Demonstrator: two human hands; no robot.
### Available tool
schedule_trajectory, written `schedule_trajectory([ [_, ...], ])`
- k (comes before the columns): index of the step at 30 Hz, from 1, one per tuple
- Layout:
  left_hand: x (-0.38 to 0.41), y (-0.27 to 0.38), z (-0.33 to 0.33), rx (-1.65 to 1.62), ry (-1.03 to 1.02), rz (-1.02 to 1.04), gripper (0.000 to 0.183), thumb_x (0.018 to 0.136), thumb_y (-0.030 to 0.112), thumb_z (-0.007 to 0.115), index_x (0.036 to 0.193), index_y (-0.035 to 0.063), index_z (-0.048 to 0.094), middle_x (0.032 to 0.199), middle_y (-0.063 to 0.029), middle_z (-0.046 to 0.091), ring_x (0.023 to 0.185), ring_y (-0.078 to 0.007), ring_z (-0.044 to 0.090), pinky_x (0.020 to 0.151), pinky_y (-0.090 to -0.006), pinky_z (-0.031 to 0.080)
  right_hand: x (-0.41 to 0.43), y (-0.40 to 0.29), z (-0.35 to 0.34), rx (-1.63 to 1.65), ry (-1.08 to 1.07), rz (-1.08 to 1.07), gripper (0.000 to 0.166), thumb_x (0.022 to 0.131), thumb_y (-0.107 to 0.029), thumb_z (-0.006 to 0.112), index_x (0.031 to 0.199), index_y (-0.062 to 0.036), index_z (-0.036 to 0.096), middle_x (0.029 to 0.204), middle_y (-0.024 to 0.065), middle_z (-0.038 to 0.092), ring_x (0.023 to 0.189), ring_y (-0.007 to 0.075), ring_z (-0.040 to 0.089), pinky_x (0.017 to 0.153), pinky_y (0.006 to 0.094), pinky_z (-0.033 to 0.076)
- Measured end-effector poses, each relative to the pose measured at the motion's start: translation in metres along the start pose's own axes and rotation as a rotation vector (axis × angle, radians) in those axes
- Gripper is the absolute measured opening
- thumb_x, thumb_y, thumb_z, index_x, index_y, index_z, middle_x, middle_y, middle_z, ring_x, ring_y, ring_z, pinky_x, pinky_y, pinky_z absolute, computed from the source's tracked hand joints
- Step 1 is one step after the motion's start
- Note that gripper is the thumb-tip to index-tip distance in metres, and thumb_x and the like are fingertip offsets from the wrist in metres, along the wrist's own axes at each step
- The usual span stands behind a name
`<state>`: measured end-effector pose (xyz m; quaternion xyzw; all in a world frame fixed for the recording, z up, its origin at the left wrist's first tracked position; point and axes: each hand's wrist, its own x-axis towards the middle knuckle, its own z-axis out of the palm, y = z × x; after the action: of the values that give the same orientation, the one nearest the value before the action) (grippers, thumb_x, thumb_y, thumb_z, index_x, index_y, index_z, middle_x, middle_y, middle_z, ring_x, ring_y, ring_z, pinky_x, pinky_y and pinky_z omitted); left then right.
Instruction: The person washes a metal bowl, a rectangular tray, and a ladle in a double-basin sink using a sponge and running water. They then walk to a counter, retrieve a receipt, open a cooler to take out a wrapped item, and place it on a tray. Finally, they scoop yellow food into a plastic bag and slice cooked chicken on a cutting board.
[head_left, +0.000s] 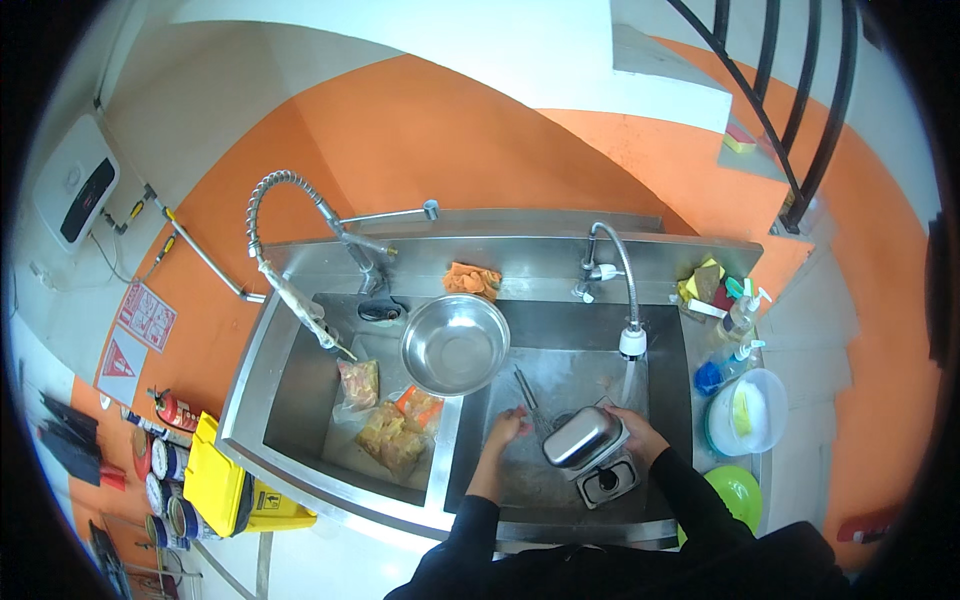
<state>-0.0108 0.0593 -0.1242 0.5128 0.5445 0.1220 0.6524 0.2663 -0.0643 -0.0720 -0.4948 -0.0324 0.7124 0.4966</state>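
My right hand (639, 436) grips the right end of a small rectangular stainless steel pan (583, 439), tilted with its rounded underside facing up. Below that pan lies another steel piece, seemingly a lid (609, 481), with a dark round spot. My left hand (510, 426) hovers to the pan's left with its fingers loosely apart and nothing seen in them. Just beside those fingers, a wire whisk (531, 397) rests in the right sink basin (525, 480). Water runs from the flexible faucet (632, 341) behind my right hand.
A steel bowl (455, 345) straddles the basin divider. Bagged food (394, 437) lies in the left basin, under a spring-hose faucet (281, 180). An orange cloth (472, 280) sits on the back ledge. Pump bottles (720, 373), a plastic tub (765, 412) and a green bowl (735, 495) stand right.
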Motion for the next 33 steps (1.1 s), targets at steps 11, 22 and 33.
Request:
schedule_trajectory([
  [11, -0.005, -0.089, 0.061, 1.386, 0.046, 0.662, 0.039, 0.088, 0.02, 0.043, 0.125, 0.0091, 0.047, 0.126, -0.0163, 0.046, 0.122, -0.0298, 0.044, 0.095, -0.0551, 0.038, -0.11, -0.117, 0.219, -0.931, -0.471, -0.845, 0.027, 0.08, -0.016, 0.065, 0.105, -0.0055, 0.061, 0.097, 0.0086, 0.065, 0.089, 0.0228, 0.061, 0.089, 0.0388, 0.043],
  [22, 0.074, -0.098, 0.103, 1.081, 0.051, 0.727, 0.052, 0.078, 0.019, 0.056, 0.126, 0.0064, 0.038, 0.12, -0.0202, 0.049, 0.115, -0.0337, 0.047, 0.091, -0.0514, 0.041, 0.046, -0.041, 0.304, -1.992, -0.434, -1.293, 0.026, 0.08, -0.013, 0.053, 0.101, -0.0188, 0.065, 0.082, -0.0035, 0.064, 0.087, 0.0133, 0.056, 0.111, 0.0462, 0.015],
  [33, 0.059, -0.086, 0.099, 0.817, -0.17, 0.751, 0.072, 0.069, 0.018, 0.069, 0.126, 0.0037, 0.029, 0.114, -0.0241, 0.051, 0.109, -0.0377, 0.051, 0.086, -0.0476, 0.044, 0.01, -0.06, 0.3, -1.543, -0.253, -1.442, 0.044, 0.076, -0.029, 0.067, 0.117, -0.0169, 0.057, 0.114, 0.0052, 0.057, 0.118, 0.0224, 0.045, 0.107, 0.0504, 0.02],
])
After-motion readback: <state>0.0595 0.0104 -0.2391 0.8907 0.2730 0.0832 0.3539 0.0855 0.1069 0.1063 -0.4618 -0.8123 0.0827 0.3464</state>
